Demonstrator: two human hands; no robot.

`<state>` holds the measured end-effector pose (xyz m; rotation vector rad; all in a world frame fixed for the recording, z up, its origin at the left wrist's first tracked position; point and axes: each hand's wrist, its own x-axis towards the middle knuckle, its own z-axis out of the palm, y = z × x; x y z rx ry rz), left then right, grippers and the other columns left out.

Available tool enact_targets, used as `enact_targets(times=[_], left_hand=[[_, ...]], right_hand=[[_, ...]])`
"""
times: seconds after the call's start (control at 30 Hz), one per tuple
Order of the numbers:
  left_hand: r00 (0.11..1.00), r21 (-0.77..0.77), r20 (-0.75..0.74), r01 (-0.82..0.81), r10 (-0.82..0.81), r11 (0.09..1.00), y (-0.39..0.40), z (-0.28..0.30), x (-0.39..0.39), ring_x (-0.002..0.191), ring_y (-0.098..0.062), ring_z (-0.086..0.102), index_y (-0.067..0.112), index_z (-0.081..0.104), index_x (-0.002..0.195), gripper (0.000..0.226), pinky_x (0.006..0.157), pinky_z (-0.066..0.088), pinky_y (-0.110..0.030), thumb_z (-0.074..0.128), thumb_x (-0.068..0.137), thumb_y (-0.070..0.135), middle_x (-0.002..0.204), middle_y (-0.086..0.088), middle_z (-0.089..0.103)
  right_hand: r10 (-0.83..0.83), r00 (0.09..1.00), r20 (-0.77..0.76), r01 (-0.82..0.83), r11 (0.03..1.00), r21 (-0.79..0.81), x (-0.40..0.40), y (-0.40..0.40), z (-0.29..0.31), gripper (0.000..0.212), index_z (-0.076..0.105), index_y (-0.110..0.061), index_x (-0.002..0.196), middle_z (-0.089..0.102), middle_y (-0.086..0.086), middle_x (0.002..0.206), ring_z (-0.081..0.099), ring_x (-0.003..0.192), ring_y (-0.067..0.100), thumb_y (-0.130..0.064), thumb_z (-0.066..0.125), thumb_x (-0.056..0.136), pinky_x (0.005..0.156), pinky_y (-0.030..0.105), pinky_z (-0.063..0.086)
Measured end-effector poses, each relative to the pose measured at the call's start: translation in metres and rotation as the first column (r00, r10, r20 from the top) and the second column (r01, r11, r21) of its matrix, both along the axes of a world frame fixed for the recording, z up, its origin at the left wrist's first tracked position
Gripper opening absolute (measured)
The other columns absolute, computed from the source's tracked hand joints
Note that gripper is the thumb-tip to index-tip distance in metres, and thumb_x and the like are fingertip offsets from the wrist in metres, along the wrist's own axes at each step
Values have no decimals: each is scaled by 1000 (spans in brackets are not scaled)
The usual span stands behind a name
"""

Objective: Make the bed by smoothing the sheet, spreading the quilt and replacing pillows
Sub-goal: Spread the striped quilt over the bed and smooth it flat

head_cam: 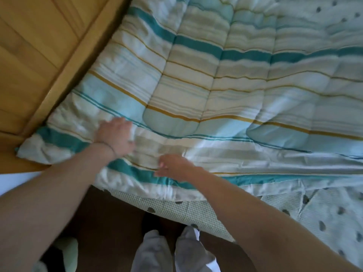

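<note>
The quilt (216, 79) takes up nearly the whole view, striped teal, cream and mustard, spread away from both hands over the bed and puffed into stitched panels. It reads as light and soft, padded enough to hold little hills and creases, with a smooth cover that should slide easily over what lies beneath. Nothing fragile here; it will drag and fold rather than keep a shape.

Under it, toward the person's body from the hands, the sheet (324, 213) shows along the near edge, pale with dark spots, hanging a little rumpled off to the right of the right hand.

Beyond the left hand, up and to its left, runs the wooden bed frame (49, 55), and the quilt's corner is bunched right against it.

Now the left hand (115, 136): fingers look fairly straight and pressed flat on the quilt near that bunched corner, though blur hides whether any cloth is caught under them. Just beside it, nearer the person, the right hand (172, 165) sits at the quilt's near edge with fingers curled, seemingly pinching a fold of the border.

Best hold, I'd judge, is that stitched border and the corner: pinch the hem, pull outward, sweep flat with a palm.
</note>
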<state>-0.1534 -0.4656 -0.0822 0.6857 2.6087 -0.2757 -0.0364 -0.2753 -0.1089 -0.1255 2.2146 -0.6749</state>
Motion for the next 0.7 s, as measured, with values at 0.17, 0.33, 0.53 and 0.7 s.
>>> enact_targets(times=[0.17, 0.33, 0.53, 0.7], left_hand=[[824, 177, 295, 451, -484, 875, 125, 8, 94, 95, -21, 56, 22, 55, 103, 58, 81, 47, -37, 54, 77, 74, 104, 1, 58], [791, 164, 330, 490, -516, 856, 198, -38, 159, 108, -23, 50, 19, 34, 136, 103, 83, 48, -43, 57, 60, 86, 125, -1, 47], [847, -64, 283, 485, -450, 872, 229, -73, 175, 108, -27, 53, 17, 51, 128, 33, 86, 47, -55, 46, 97, 27, 121, -3, 52], [696, -49, 579, 549, -424, 835, 233, -56, 173, 96, -24, 62, 14, 64, 111, 23, 86, 52, -40, 49, 96, 24, 107, -4, 65]], right_hand=[[106, 993, 42, -114, 915, 387, 57, 137, 9, 44, 61, -24, 105, 63, 0, 114, 59, 105, 22, -62, 62, 83, 90, 34, 47], [53, 996, 74, -89, 724, 684, 139, 246, -8, 97, 31, -35, 144, 33, -1, 147, 34, 134, 25, -57, 80, 64, 103, 50, 35], [-82, 994, -75, 111, 753, 649, 150, 270, -40, 37, 50, -31, 133, 58, 4, 125, 56, 115, 27, -30, 53, 96, 95, 46, 47], [-21, 991, 133, -56, 832, 552, 165, 273, -26, 35, 63, -14, 124, 65, 9, 121, 62, 114, 28, -28, 56, 93, 91, 35, 50]])
